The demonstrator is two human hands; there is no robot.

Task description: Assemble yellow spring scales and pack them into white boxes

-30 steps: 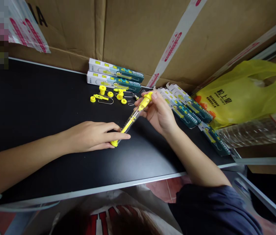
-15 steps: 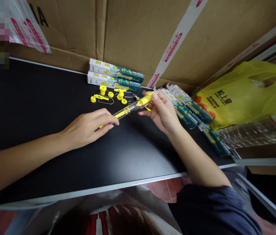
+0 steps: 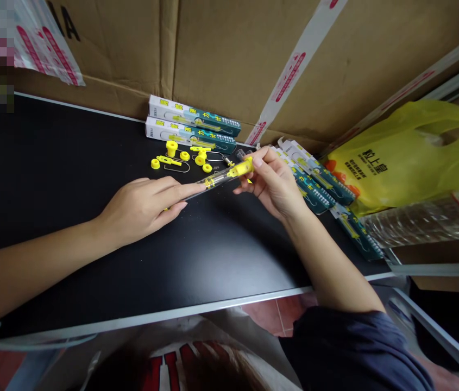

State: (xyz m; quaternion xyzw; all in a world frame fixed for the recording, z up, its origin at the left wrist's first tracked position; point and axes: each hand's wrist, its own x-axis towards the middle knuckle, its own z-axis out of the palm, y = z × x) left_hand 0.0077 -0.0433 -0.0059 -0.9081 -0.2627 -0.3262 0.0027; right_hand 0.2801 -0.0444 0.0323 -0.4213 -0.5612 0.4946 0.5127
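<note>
Both hands hold a spring scale [image 3: 221,176], a clear tube with yellow parts inside, slanting over the black table. My left hand [image 3: 143,209] is closed around its lower left end, the index finger stretched along the tube. The thumb and fingers of my right hand [image 3: 275,182] pinch the yellow piece [image 3: 240,168] at the upper right end. Just beyond lie loose yellow parts: a flanged spool [image 3: 171,148], a slotted strip [image 3: 169,161], small caps [image 3: 155,163] and wire hooks [image 3: 182,169]. A small coil spring [image 3: 215,167] lies close to the tube.
Two printed boxes [image 3: 192,128] lie against the cardboard wall [image 3: 221,54]. Several more boxes [image 3: 319,176] lie at the right, beside a yellow plastic bag [image 3: 412,157] and a stack of clear plastic [image 3: 412,224]. The metal table edge [image 3: 172,315] runs along the front.
My left hand has slid slightly up along the tube, its index finger now straighter and covering more of it. The right hand keeps its pinch, shifted slightly right.
</note>
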